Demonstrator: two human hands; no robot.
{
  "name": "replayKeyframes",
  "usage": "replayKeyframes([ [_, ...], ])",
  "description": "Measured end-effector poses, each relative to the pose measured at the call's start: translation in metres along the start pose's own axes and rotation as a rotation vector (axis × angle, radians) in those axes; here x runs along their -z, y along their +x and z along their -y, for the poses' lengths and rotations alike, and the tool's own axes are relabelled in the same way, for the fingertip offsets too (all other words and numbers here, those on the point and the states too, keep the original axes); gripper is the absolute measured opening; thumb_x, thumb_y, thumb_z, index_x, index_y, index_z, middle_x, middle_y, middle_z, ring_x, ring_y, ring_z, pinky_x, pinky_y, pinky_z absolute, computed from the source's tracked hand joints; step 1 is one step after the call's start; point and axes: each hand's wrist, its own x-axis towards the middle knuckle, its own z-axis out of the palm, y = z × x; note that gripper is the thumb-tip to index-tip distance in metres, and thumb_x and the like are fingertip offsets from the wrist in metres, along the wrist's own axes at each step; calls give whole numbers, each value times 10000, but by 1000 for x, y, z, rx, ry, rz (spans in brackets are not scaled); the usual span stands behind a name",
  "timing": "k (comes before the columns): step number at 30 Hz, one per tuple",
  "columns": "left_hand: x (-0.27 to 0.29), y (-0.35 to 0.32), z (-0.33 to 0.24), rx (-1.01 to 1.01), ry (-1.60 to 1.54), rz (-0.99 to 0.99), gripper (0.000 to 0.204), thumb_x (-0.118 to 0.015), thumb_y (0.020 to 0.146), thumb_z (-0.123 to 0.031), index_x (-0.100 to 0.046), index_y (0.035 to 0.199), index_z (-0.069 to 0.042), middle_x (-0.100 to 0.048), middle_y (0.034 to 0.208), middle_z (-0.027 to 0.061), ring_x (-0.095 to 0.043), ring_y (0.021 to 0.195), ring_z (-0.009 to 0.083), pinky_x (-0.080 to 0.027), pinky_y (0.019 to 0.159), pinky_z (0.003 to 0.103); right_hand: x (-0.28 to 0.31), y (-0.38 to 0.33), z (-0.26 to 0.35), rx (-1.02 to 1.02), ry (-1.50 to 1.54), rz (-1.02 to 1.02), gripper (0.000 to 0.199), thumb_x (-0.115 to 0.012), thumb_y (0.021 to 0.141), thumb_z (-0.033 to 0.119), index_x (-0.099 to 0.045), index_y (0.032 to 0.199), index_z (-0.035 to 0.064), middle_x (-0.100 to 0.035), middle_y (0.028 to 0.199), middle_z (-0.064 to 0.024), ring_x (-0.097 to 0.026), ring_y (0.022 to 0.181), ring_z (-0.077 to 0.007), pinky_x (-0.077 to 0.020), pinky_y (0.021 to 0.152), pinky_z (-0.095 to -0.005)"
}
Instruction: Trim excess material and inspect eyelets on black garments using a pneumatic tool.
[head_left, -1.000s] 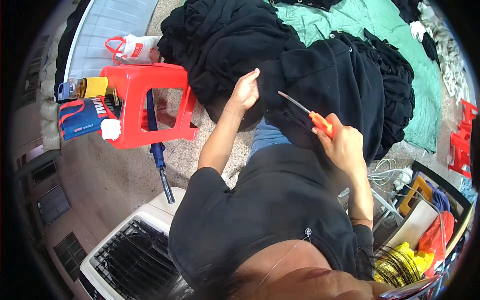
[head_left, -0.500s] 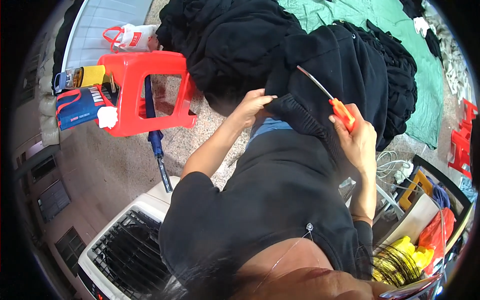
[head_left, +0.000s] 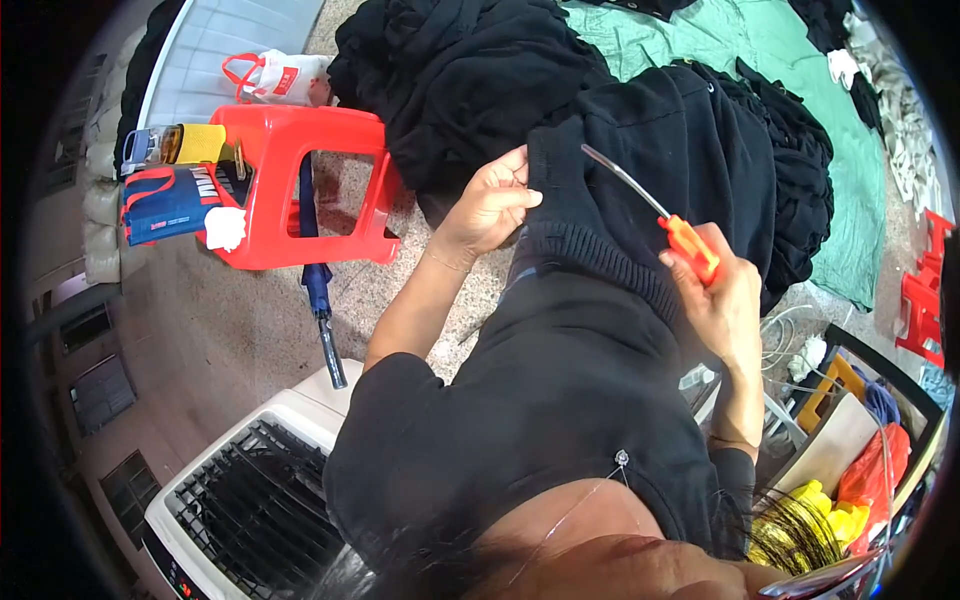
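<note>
A black garment (head_left: 640, 150) with a ribbed band lies over my lap. My left hand (head_left: 497, 203) pinches its left edge between thumb and fingers, just above the ribbed band (head_left: 600, 255). In my right hand (head_left: 728, 300) is an orange-handled tool (head_left: 688, 243) with a slim, slightly bent metal blade. Its tip points up and left over the garment, and I cannot tell whether it touches the cloth. The fingers curl round the handle, partly hiding it.
Heaps of black clothing (head_left: 460, 90) lie ahead, partly on a green sheet (head_left: 840, 230). A red stool (head_left: 260, 130) stands left, bearing a blue bag (head_left: 165, 215). An umbrella (head_left: 318, 290) lies below it. A white fan unit (head_left: 310, 405) sits near left, a cluttered bin (head_left: 835, 420) at right.
My left hand has shifted up a little, and the garment's edge is now raised and spread flatter beside it. The right hand and tool have moved slightly down and right.
</note>
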Motion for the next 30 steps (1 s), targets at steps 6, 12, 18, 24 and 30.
replayKeyframes([
  [6, 10, 4, -1, -60, 59, -54, 620, -458, 780, 169, -338, 1380, 65, -490, 1352, 156, -484, 1257, 212, -373, 1059, 303, 11, -10, -2, 130, -178, 221, 271, -686, 834, 333, -580, 859, 85, -555, 552, -142, -609, 555, -350, -446, 509, -411],
  [12, 43, 19, 10, -79, 61, -213, 346, -551, 860, 20, -521, 1204, -4, -612, 1139, 83, -601, 1041, 186, -459, 943, 320, 19, -22, -19, 3, -86, 139, 302, -720, 804, 321, -594, 903, 66, -574, 603, -172, -602, 635, -389, -460, 550, -416],
  [18, 16, 13, 49, 382, 629, -108, 481, -683, 853, -120, -502, 1280, 8, -611, 1144, 55, -561, 1066, 167, -420, 963, 313, 32, -42, -62, -302, 545, -586, 231, -650, 908, 165, -595, 1053, -6, -611, 740, 6, -554, 676, -50, -429, 642, -194],
  [24, -3, 20, 63, 194, 435, -160, 496, -654, 851, -24, -460, 1306, 8, -584, 1209, 90, -566, 1094, 191, -438, 969, 332, 28, -76, -75, -371, 560, -481, 317, -601, 937, 154, -561, 1172, -55, -609, 790, -6, -586, 698, -77, -474, 689, -216],
  [30, 43, 2, 58, 4, 121, -262, 440, -568, 859, 73, -505, 1278, -42, -605, 1211, 90, -579, 1122, 216, -433, 1002, 351, -15, -43, -67, -254, 130, -601, 291, -649, 906, 160, -552, 1153, 41, -630, 849, -95, -592, 804, -123, -476, 751, -264],
])
